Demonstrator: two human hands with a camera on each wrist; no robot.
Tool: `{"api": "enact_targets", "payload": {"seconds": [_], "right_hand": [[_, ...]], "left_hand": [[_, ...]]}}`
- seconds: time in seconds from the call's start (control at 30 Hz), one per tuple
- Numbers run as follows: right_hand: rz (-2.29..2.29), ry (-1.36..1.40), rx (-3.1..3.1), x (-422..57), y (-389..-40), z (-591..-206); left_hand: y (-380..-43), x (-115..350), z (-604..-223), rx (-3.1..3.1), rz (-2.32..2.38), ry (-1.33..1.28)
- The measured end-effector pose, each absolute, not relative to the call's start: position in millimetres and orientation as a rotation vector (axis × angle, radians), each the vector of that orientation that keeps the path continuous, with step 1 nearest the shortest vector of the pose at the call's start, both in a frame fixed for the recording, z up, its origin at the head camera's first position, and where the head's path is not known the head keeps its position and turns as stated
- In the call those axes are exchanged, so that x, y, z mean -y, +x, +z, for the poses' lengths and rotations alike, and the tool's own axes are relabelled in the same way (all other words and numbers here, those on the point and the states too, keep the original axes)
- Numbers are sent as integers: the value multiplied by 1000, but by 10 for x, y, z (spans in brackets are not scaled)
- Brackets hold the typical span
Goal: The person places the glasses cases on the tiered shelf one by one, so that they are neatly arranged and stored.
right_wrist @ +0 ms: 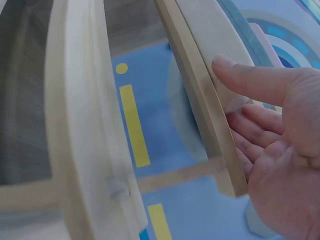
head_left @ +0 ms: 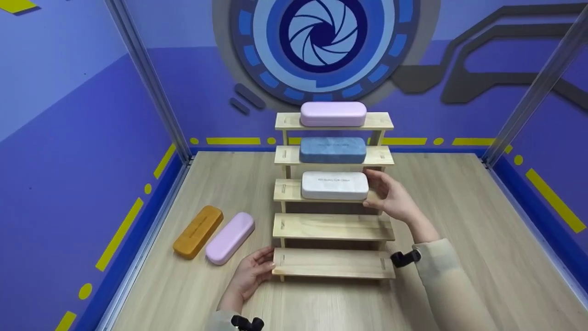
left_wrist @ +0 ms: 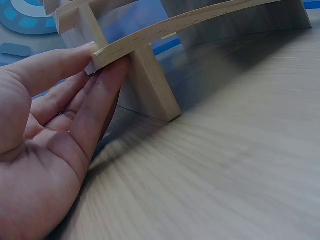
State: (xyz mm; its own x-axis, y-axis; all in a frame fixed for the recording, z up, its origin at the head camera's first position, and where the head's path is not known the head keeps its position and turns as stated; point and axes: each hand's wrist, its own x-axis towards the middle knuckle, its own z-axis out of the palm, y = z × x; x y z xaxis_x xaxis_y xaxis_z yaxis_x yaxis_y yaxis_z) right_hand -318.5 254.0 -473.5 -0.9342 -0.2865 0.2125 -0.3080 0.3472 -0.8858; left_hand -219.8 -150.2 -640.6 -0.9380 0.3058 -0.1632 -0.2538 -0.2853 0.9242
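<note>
White and hard-edged, a case (head_left: 334, 185) sits in the bend of the right hand (head_left: 392, 197), which I watch from my distant console: thumb at its front, fingers round its right end, though how firmly they press I cannot tell. Lower down, the left hand (head_left: 250, 276) pinches the left end of the bottom shelf (head_left: 333, 263), thumb above and fingers beneath. The white case rests on the middle shelf (head_left: 287, 189), close to the front edge; a forward drag from the thumb as the hand leaves could, I judge, tip it over that edge. Fingers catching the shelf's end might also jolt the whole wooden stand (head_left: 333, 226), and a lift or tug by the left hand at that low corner would do the same. Above, a blue case (head_left: 332, 150) and a pink case (head_left: 333, 114) sit on the upper two shelves, and to my eye a hard shake could slide either. Farther out, an orange case (head_left: 198, 232) and a second pink case (head_left: 230, 238) lie on the table (head_left: 330, 303), the latter near enough to the left hand for a careless backswing to knock it.
</note>
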Motion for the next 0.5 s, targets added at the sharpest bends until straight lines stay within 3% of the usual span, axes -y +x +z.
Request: {"api": "enact_targets", "payload": {"seconds": [0.5], "right_hand": [[1733,350,2325,-2884,-2826,-4854]], "left_hand": [[-2195,1500,-6386,-1620,2263,66]]}}
